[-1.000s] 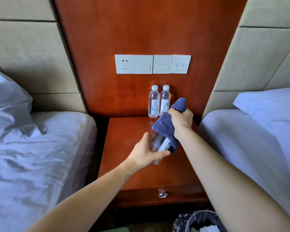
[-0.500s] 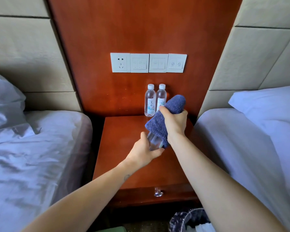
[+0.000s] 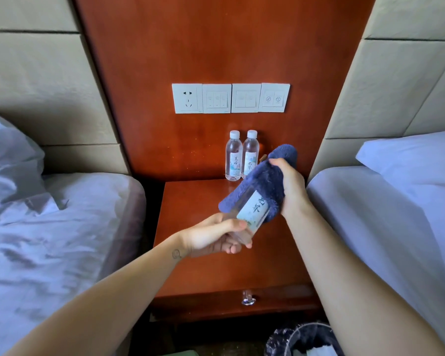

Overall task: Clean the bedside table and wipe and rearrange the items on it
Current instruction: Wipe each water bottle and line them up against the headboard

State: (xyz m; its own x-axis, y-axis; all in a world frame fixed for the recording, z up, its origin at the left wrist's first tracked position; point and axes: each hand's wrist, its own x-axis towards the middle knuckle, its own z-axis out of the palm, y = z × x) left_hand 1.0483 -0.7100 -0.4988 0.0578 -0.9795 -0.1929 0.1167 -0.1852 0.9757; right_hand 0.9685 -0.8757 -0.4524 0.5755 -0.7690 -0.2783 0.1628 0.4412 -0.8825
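Observation:
A clear water bottle [image 3: 252, 210] with a pale label is held tilted above the wooden bedside table [image 3: 203, 265]. My left hand [image 3: 213, 237] grips its lower end. My right hand [image 3: 290, 186] holds a dark blue cloth [image 3: 265, 178] wrapped round the bottle's upper part, hiding its cap. Two more water bottles [image 3: 233, 155] [image 3: 250, 154] stand upright side by side at the back of the table, against the wooden wall panel.
Beds with white linen flank the table, left [image 3: 49, 227] and right [image 3: 396, 214]. A row of white switches and a socket [image 3: 230, 98] sits on the panel above the bottles. A drawer knob [image 3: 248, 299] is at the table front. A lined bin [image 3: 303, 340] stands below.
The bottle has turned so its label faces up and more of it shows below the cloth. My left hand has rolled palm-up under the bottle's base.

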